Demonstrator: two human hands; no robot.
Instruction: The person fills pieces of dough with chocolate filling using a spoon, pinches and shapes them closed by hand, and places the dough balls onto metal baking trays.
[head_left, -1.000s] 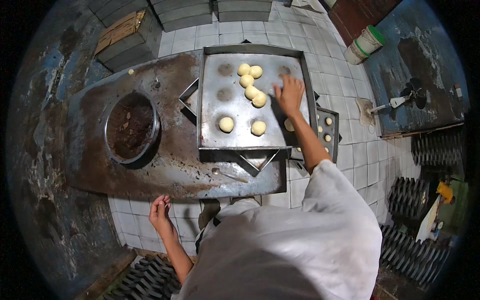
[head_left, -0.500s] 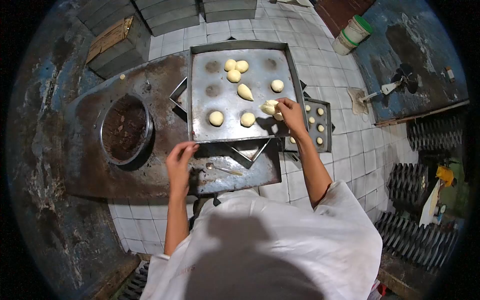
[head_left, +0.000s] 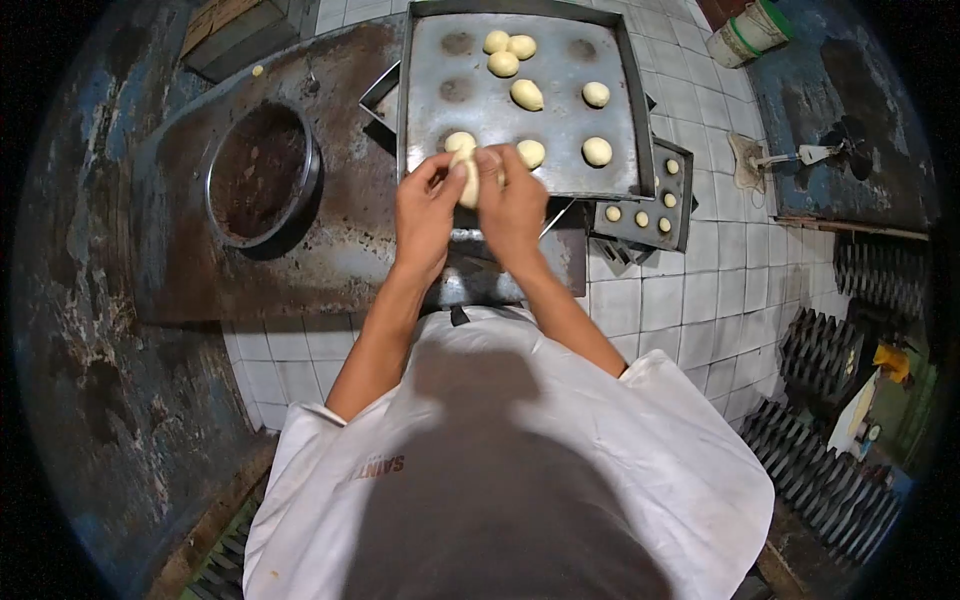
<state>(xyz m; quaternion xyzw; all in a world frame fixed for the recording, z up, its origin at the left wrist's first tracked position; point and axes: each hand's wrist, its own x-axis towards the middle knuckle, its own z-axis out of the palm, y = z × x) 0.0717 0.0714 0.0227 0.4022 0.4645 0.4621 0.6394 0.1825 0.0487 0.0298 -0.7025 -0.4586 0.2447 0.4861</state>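
A piece of pale dough point(head_left: 468, 186) is held between both my hands, over the near edge of a large metal tray point(head_left: 562, 68). My left hand point(head_left: 424, 212) pinches it from the left with thumb and fingers. From the other side, my right hand point(head_left: 514, 205) grips it with fingers closed. Just beyond the hands lies a round dough ball point(head_left: 460, 141), and another dough ball point(head_left: 531, 153) sits right beside the right hand. Farther back are a cluster of three balls point(head_left: 503, 64) and a pointed dough piece point(head_left: 527, 95). Two balls point(head_left: 597, 152) stand on the right.
A round metal pan point(head_left: 256, 178) with dark brown residue stands on the stained worktable point(head_left: 345, 235) at left. Below right, a smaller tray point(head_left: 684, 200) carries several dough balls. Stacked boxes are at the upper left; buckets point(head_left: 750, 34) and a fan stand at the upper right.
My right hand has moved left with the dough, and my left hand has come up to take hold of it too. One ball now sits at the tray's right front. The view has shifted.
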